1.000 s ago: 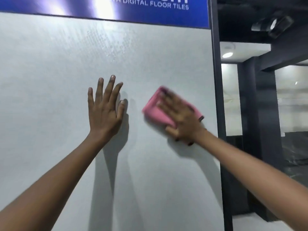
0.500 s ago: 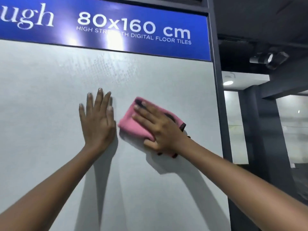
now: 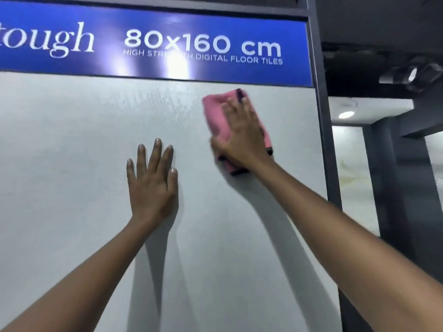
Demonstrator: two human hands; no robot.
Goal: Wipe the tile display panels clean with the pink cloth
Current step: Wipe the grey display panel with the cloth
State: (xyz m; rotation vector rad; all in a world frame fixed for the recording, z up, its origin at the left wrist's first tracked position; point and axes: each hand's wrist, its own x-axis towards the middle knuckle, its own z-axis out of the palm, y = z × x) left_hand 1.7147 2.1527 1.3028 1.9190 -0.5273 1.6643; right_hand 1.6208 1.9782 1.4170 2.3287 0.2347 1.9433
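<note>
As the right hand presses, pink cloth lies beneath

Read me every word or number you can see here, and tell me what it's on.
"tough": white script on the blue sign, cut off at the left.
"80x160 cm": same sign, large.
"HIGH STR...TH DIGITAL FLOOR TILES": same sign, small; glare hides some letters.
No text on the tile panel or pink cloth.

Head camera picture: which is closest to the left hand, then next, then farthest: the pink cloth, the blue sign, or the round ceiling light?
From the left hand:
1. The pink cloth, up to its right.
2. The blue sign, above, across the top.
3. The round ceiling light, far off right.
</note>
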